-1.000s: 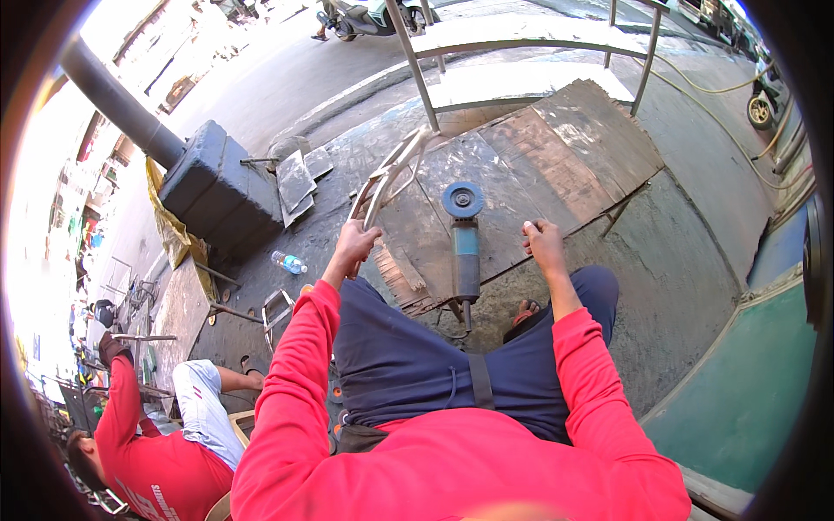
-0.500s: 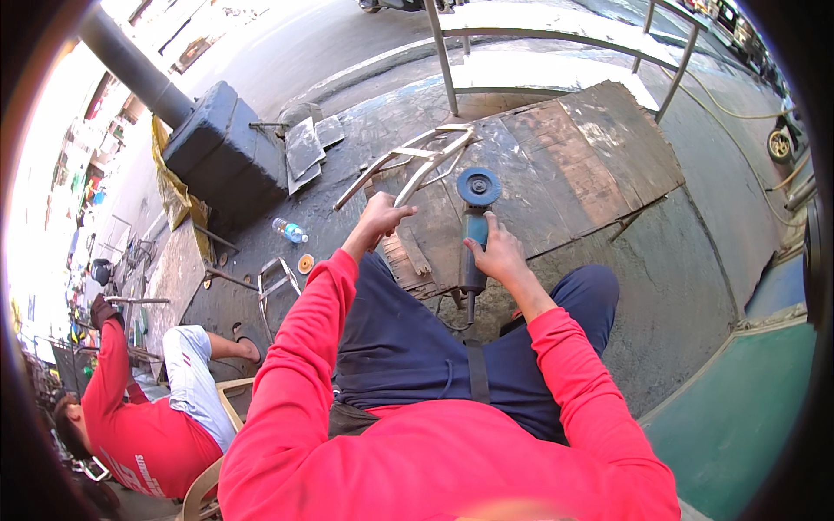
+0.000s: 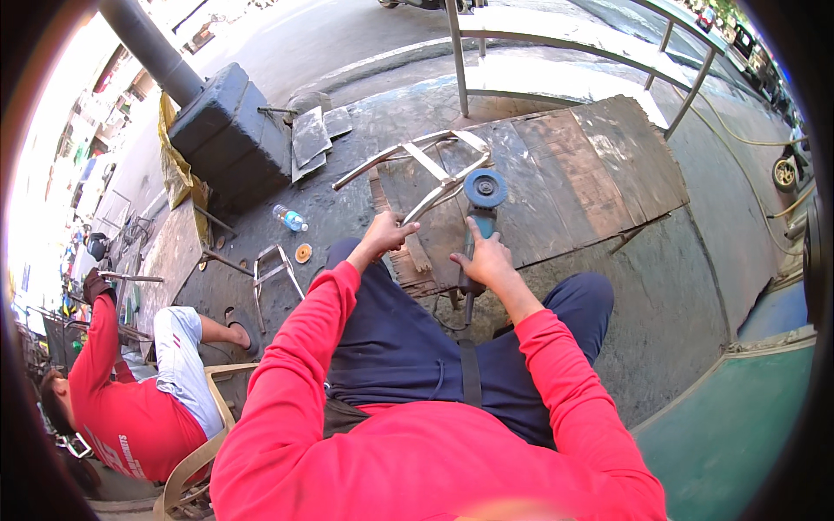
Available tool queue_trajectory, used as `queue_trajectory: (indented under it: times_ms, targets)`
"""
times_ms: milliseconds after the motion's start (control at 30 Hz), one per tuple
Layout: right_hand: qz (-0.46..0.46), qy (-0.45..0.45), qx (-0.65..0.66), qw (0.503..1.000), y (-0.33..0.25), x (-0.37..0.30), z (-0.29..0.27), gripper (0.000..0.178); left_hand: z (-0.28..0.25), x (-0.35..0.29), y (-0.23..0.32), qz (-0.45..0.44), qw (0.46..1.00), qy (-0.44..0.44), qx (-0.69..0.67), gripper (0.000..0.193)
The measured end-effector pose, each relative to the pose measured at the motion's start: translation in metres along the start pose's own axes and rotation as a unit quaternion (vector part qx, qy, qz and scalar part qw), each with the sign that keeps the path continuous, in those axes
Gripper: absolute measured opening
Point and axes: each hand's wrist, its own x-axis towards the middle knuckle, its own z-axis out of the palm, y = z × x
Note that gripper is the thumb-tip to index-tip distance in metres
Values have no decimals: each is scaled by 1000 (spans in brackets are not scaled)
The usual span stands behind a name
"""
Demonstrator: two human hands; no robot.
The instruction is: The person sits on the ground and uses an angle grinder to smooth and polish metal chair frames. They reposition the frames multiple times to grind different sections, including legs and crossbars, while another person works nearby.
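Observation:
My left hand (image 3: 383,236) is closed around one leg of a silvery metal frame (image 3: 426,161), whose far end rests over the wooden board (image 3: 556,156). In my right hand (image 3: 489,260) is an angle grinder (image 3: 479,221), its blue-grey body pointing away from me. The grinder's round blue disc (image 3: 485,187) faces up beside the frame's right bar; whether they touch I cannot tell. My fingers wrap the grinder's body, and its cord end hangs toward my lap.
Left of me lie a plastic bottle (image 3: 290,218), an orange disc (image 3: 303,253) and another metal frame (image 3: 276,276). A co-worker in red (image 3: 139,408) sits at the far left. A dark block (image 3: 230,135) with a post and a metal railing (image 3: 573,43) stand beyond.
The metal frame has turned and shifted, its crossbars now spread wider to view. The grinder has tilted slightly, its disc now close beside the frame. The co-worker's arm has lifted slightly.

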Motion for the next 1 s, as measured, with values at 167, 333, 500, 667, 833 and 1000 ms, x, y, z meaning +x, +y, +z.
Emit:
queue_trajectory:
  times_ms: [167,333,500,667,833,1000]
  targets:
    - [-5,-29,3,1000,1,-3,-14,98,13,-3,-7,116,971,-34,205,45]
    - [27,41,64,997,23,-5,-18,86,25,-22,15,125,894,-68,425,48]
    - [20,151,176,973,55,2,-24,59,20,-47,85,198,868,-113,440,44]
    - [28,174,230,957,71,12,-20,48,29,-76,153,336,849,-223,342,41]
    - [-13,172,218,960,79,15,-12,46,37,-92,191,402,801,-199,397,41]
    - [-44,145,235,960,91,18,-14,43,39,-107,212,460,780,-220,362,42]
